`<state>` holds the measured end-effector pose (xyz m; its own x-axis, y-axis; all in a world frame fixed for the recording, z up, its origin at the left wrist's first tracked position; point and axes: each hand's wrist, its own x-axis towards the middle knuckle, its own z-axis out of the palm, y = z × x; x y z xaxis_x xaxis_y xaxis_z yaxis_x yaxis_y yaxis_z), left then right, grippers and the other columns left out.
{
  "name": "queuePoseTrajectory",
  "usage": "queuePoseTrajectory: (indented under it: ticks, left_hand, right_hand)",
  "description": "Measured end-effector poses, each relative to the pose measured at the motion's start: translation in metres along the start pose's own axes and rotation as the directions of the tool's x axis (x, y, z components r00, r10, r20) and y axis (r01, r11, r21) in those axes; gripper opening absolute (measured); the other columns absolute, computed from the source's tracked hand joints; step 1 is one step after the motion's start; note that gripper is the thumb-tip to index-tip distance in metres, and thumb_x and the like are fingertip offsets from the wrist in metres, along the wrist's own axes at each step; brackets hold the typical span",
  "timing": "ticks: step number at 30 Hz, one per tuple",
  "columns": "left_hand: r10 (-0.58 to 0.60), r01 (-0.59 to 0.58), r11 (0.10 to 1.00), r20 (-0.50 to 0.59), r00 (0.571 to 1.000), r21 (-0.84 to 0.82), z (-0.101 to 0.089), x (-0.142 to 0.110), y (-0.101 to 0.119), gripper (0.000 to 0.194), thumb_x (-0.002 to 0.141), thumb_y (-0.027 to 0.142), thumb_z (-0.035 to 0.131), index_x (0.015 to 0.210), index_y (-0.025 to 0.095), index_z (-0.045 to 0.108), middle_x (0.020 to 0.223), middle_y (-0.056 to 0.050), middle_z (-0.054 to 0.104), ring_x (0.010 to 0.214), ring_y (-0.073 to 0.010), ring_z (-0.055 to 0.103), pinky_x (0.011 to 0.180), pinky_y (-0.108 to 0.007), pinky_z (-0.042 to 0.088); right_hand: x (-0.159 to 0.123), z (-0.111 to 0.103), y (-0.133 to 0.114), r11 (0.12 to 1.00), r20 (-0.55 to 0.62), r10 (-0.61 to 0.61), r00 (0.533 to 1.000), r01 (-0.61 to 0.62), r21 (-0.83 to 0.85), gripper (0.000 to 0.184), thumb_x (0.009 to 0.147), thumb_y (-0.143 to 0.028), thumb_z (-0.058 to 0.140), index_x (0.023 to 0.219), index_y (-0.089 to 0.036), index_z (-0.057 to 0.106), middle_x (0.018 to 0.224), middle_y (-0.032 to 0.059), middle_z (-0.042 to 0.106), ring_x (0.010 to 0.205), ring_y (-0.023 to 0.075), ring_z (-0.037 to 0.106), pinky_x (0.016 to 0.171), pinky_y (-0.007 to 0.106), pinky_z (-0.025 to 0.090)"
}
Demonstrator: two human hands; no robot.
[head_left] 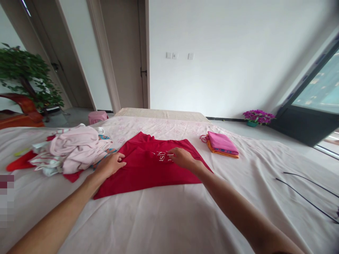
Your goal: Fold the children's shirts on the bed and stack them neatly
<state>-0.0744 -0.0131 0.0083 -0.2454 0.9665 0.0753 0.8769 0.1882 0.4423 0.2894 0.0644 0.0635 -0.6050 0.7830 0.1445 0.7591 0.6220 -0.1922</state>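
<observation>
A red T-shirt point(148, 173) with white lettering lies spread on the sheet in front of me. At the left part of the shirt, my left hand point(113, 164) has its fingers bent together on the fabric, pinching it. My right hand point(182, 157) is over the white print, fingers curled down and closed on the cloth, hiding some of the letters. Between the two hands the fabric is slightly raised and creased.
A loose heap of clothes point(76, 146) lies to the left. Folded pink and orange garments point(223, 143) are stacked to the right. Black cords point(307, 197) lie on the pale sheet point(164, 222) at far right. A pink stool point(97, 116) stands beyond the bed.
</observation>
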Motion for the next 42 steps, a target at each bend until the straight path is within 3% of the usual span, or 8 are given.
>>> queuePoseTrajectory:
  ticks: [8,12,20,25,29,33,37,42]
  left_hand:
    - [-0.033,0.050,0.957,0.061,0.998,-0.286,0.002,0.004,-0.004,0.046,0.058,0.040,0.071,0.096,0.015,0.067,0.069,0.000,0.064,0.069,-0.0192,0.061,0.061,-0.028,0.045]
    - [0.029,-0.016,0.972,0.054,0.998,-0.233,0.000,0.000,0.000,0.027,0.065,0.035,0.065,0.086,0.018,0.067,0.069,0.001,0.063,0.071,-0.0185,0.060,0.065,-0.028,0.044]
    - [0.368,-0.374,0.928,-0.147,0.918,-0.012,-0.012,-0.039,0.011,0.017,0.078,0.015,0.045,0.080,0.023,0.061,0.089,-0.002,0.066,0.087,-0.0181,0.061,0.082,-0.031,0.044]
    - [0.379,-0.374,0.925,-0.101,0.920,0.068,-0.016,-0.041,0.017,0.021,0.080,0.016,0.047,0.089,0.024,0.064,0.096,-0.002,0.068,0.094,-0.0197,0.062,0.087,-0.033,0.044]
    - [0.418,-0.407,0.906,-0.092,0.904,0.116,-0.021,-0.045,0.022,0.021,0.081,0.014,0.045,0.082,0.024,0.064,0.093,-0.002,0.067,0.092,-0.0187,0.061,0.085,-0.032,0.045]
    - [0.506,-0.486,0.852,-0.070,0.859,0.194,-0.027,-0.062,0.023,0.027,0.082,0.008,0.043,0.081,0.024,0.065,0.092,-0.003,0.065,0.092,-0.0202,0.058,0.088,-0.036,0.043]
    - [0.551,-0.524,0.816,-0.057,0.833,0.244,-0.026,-0.071,0.028,0.033,0.074,0.001,0.043,0.085,0.022,0.065,0.096,-0.005,0.066,0.098,-0.0232,0.057,0.091,-0.039,0.042]
    - [0.481,-0.473,0.873,-0.053,0.875,0.119,-0.012,-0.064,0.043,0.043,0.072,0.004,0.047,0.106,0.021,0.065,0.110,-0.006,0.067,0.109,-0.0240,0.058,0.099,-0.040,0.042]
  right_hand:
    - [0.062,0.024,-0.063,0.997,0.115,0.039,0.993,-0.045,0.054,0.039,0.079,-0.046,0.063,0.110,-0.024,0.069,0.116,0.0086,0.065,0.107,0.0286,0.058,0.079,0.033,0.047]
    - [0.072,0.023,-0.069,0.998,0.206,0.034,0.978,-0.046,0.053,0.038,0.077,-0.032,0.063,0.114,-0.025,0.068,0.109,0.0059,0.068,0.099,0.0251,0.062,0.076,0.030,0.047]
    - [0.037,0.030,-0.064,0.990,-0.096,-0.114,0.989,0.121,0.067,0.032,0.085,-0.014,0.046,0.102,-0.024,0.070,0.107,0.0055,0.067,0.102,0.0204,0.057,0.085,0.029,0.043]
    - [0.036,0.036,-0.063,0.988,-0.072,-0.112,0.991,0.119,0.102,0.039,0.082,-0.018,0.053,0.118,-0.025,0.067,0.109,0.0058,0.068,0.101,0.0228,0.057,0.083,0.030,0.044]
    - [0.039,0.035,-0.066,0.990,-0.047,-0.128,0.991,0.130,0.058,0.035,0.080,-0.013,0.051,0.106,-0.023,0.072,0.104,0.0075,0.067,0.099,0.0228,0.056,0.085,0.031,0.043]
    - [0.021,0.031,-0.063,0.937,-0.159,-0.338,0.928,0.348,0.039,0.028,0.080,-0.010,0.051,0.094,-0.023,0.073,0.115,0.0061,0.065,0.107,0.0231,0.052,0.092,0.035,0.039]
    - [0.002,0.029,-0.057,0.845,-0.118,-0.517,0.848,0.527,0.091,0.029,0.079,-0.006,0.048,0.087,-0.022,0.070,0.109,0.0031,0.068,0.105,0.0202,0.054,0.095,0.034,0.038]
    - [0.002,0.033,-0.062,0.888,-0.115,-0.441,0.890,0.452,0.090,0.047,0.076,0.000,0.046,0.113,-0.022,0.066,0.107,0.0039,0.069,0.104,0.0202,0.056,0.097,0.033,0.038]
